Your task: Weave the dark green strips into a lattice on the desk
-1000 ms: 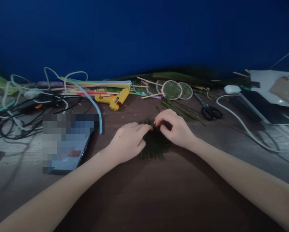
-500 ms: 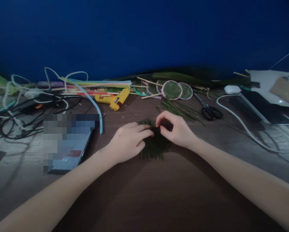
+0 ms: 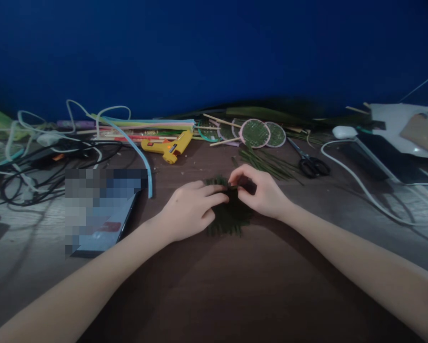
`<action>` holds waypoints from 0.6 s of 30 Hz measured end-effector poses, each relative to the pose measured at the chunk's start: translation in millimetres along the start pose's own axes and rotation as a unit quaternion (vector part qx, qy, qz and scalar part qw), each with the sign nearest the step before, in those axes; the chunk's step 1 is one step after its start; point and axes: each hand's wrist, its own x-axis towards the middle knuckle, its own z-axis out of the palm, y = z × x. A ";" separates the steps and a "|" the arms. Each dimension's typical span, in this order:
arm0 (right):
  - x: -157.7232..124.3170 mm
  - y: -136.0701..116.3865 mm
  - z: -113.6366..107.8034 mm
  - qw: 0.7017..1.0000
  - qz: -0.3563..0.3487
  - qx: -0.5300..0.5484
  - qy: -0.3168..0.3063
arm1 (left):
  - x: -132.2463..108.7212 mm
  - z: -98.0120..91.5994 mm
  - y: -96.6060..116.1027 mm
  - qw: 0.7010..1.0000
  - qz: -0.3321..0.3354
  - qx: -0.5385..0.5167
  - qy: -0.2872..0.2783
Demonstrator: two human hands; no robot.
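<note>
A small mat of interlaced dark green leaf strips (image 3: pixel 229 220) lies on the brown table, its strip ends sticking out unevenly. Across its left side rests my left hand (image 3: pixel 188 209), palm down with the fingers stretched out over the weave. My right hand (image 3: pixel 262 191) is bent over the upper right part, thumb and forefinger curled in toward a thin leaf strip at the mat's upper edge. The fingertips are dim, so the exact grip is hard to see. Behind the right hand lies a loose bundle of green leaf strips (image 3: pixel 271 164).
Beyond the hands lie a yellow glue gun (image 3: pixel 169 146), round green woven fans (image 3: pixel 256 133) with stick handles, and black scissors (image 3: pixel 313 166). At left are a phone (image 3: pixel 107 221), a light-blue strip (image 3: pixel 142 159) and tangled cables (image 3: pixel 12 178). A dark tablet-like device (image 3: pixel 392 157) sits right.
My right fingertips have shifted slightly left and down along the mat's upper edge, and a strip now shows at them. The left hand stays almost in place.
</note>
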 end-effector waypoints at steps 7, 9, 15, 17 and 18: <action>-0.6 0.0 1.1 1.000 -0.001 0.027 0.007 | 0.7 -1.2 2.0 1.000 -0.004 0.006 -0.004; -0.6 0.4 1.5 1.000 -0.001 0.029 0.014 | 0.8 -1.6 2.5 1.000 -0.004 0.003 -0.006; -0.8 2.7 3.5 0.999 -0.006 0.042 0.021 | 0.7 -1.0 2.7 1.000 -0.003 0.007 -0.010; -0.9 3.2 4.1 0.998 -0.005 0.052 0.022 | 0.7 -0.6 2.6 1.000 0.001 0.012 -0.009; -0.8 3.4 4.3 0.998 -0.003 0.056 0.023 | 0.7 -0.4 2.6 1.000 0.003 0.015 -0.009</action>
